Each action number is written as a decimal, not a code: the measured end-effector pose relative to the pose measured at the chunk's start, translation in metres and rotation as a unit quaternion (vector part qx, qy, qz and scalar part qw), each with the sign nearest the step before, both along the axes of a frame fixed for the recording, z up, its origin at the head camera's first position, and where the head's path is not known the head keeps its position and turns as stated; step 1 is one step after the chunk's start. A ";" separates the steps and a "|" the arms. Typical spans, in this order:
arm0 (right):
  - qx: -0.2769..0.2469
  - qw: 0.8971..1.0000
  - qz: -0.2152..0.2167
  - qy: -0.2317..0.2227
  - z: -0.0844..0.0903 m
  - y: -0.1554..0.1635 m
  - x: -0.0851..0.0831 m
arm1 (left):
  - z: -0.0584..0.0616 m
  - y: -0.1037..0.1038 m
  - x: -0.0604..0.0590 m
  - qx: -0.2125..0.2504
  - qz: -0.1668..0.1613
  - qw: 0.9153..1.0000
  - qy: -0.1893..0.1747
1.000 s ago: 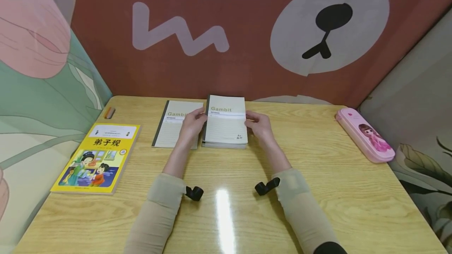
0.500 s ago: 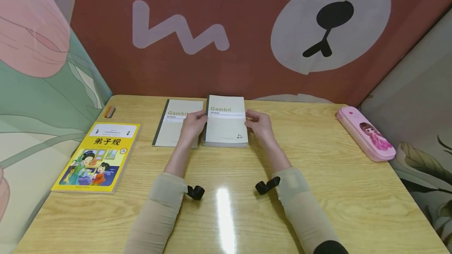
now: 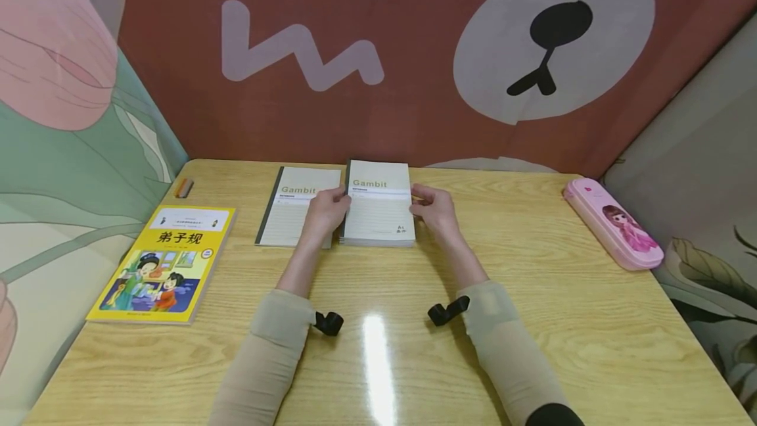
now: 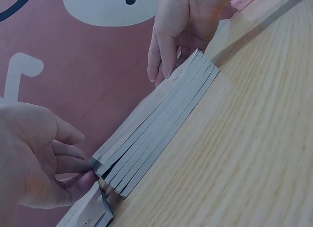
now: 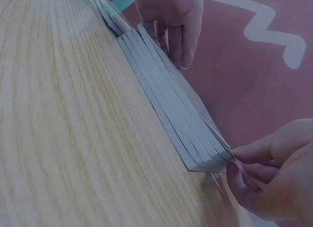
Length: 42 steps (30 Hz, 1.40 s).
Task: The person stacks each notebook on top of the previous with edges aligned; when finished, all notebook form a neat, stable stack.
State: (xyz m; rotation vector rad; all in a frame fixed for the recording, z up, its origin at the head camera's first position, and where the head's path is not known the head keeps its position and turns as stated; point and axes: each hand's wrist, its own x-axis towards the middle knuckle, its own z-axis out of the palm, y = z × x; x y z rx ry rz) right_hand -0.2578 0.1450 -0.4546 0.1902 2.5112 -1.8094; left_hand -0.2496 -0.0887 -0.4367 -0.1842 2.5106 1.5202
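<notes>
Several white Gambit notebooks with dark spines form a stack [image 3: 377, 242]. My left hand [image 3: 325, 214] pinches the top notebook [image 3: 378, 215] at its spine side, thumb over the cover's edge. On the opposite side, my right hand [image 3: 436, 210] grips the right edge between thumb and fingers, as the right wrist view shows. A narrow gap runs under the top notebook [image 4: 146, 107] at the spine end in the left wrist view. Left of the stack lies another Gambit notebook [image 3: 278, 225], partly covered by my left hand.
A yellow picture-covered book [image 3: 160, 268] lies at the table's left. Behind it sits a small orange and grey block-like item [image 3: 184, 188]. A pink pencil case [image 3: 615, 225] lies near the right edge. A red-brown printed panel [image 3: 414, 117] stands along the back of the table.
My left hand has shifted slightly right, its thumb now overlapping the top notebook's cover. The top notebook has moved a little toward me. My right hand stays at the right edge.
</notes>
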 end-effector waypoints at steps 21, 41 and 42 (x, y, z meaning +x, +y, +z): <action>-0.028 0.999 -0.007 -0.017 -0.004 0.003 -0.003 | -0.003 0.002 0.003 -0.086 -0.039 0.995 0.043; -0.022 1.000 -0.001 -0.019 -0.004 0.004 -0.001 | 0.000 0.000 0.004 -0.085 -0.030 0.995 0.043; -0.018 1.000 -0.001 -0.018 -0.004 0.004 -0.001 | 0.000 0.000 0.004 -0.086 -0.030 0.995 0.044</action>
